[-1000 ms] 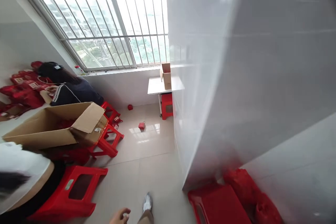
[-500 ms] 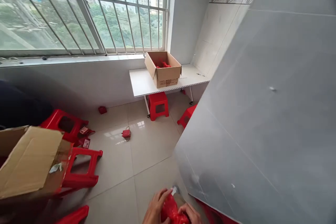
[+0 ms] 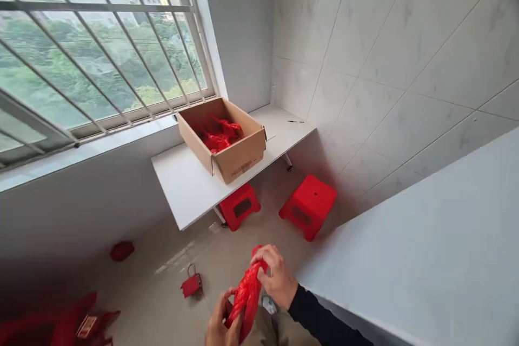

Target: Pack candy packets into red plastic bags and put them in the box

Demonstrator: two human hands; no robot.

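Pinching a red plastic bundle (image 3: 247, 294) up top, the right hand (image 3: 278, 278) is nearly closed; the left hand (image 3: 221, 321) half-curls round its bottom. The bundle hangs short of the table's (image 3: 173, 184) front edge.

Barred window (image 3: 101, 46) at left; thin pen (image 3: 295, 121), apparently, on white table (image 3: 174, 184); red stool (image 3: 239, 206) partly underneath; second stool (image 3: 310, 200) near tiled wall (image 3: 365, 54).

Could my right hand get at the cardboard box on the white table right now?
Probably not from here: your right hand holds a red bundle, and the cardboard box stands well beyond it, though its open top looks unblocked.
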